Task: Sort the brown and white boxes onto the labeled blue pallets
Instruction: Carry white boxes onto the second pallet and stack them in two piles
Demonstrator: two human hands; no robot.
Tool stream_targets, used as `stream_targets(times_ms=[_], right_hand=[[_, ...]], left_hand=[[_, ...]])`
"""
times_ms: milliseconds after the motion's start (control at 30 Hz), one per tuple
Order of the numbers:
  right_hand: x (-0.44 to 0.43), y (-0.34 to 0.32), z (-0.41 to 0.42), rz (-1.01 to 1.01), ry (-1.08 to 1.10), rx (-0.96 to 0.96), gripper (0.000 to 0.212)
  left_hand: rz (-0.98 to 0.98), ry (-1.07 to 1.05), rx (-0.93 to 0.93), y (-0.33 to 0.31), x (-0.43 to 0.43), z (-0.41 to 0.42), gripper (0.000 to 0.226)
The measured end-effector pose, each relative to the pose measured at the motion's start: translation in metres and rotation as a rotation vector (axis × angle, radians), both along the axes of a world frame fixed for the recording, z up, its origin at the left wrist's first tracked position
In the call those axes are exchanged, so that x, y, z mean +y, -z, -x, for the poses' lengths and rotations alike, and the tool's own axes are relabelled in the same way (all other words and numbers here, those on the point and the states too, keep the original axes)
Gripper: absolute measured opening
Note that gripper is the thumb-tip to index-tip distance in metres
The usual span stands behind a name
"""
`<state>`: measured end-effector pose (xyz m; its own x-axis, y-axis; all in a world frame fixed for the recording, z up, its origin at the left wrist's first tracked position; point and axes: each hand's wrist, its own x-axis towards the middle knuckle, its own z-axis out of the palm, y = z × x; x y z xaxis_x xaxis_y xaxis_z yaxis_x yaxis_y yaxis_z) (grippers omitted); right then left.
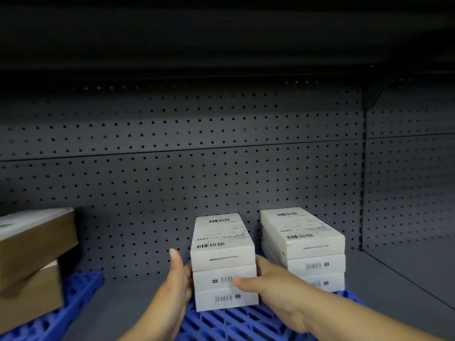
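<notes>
Three white boxes (222, 247) are stacked on the right blue pallet (236, 323) on a grey shelf. My left hand (176, 279) lies flat against the left side of the stack, fingers straight. From the right, my right hand (266, 284) touches the stack, its thumb lying across the front of the middle box. A second stack of three white boxes (304, 242) stands just to the right on the same pallet. Two brown boxes (34, 244) are stacked on the left blue pallet (73, 299).
A dark perforated back panel (197, 168) closes the shelf behind the boxes. Another shelf board hangs overhead. A side divider (363, 193) stands at the right, with bare grey shelf floor (398, 279) beyond the pallet.
</notes>
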<state>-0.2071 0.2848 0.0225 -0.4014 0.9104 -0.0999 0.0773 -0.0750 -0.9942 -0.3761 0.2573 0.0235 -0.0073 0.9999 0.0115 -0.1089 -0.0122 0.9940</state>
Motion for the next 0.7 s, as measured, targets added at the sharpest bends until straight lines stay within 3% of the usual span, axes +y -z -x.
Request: stream_targets(times_ms=[67,300,433,600,700], right_hand=[[0.003,0.001,0.000,0.009,0.001,-0.005,0.071],[0.011,0.003,0.002,0.033,0.033,0.018,0.069],[0.013,0.003,0.003,0.037,0.029,-0.009,0.083],[0.012,0.004,-0.002,-0.034,0.029,-0.066,0.071],[0.008,0.005,-0.007,-0.159,0.026,-0.236,0.080]], left_hand=[[0.002,-0.006,-0.008,0.003,0.003,0.002,0.081],[-0.019,-0.002,-0.014,0.008,0.007,0.003,0.080],[-0.015,-0.011,0.016,0.010,0.008,0.004,0.078],[-0.009,0.020,0.093,0.012,0.006,0.013,0.084],[-0.041,0.061,0.244,0.015,0.001,0.020,0.053]])
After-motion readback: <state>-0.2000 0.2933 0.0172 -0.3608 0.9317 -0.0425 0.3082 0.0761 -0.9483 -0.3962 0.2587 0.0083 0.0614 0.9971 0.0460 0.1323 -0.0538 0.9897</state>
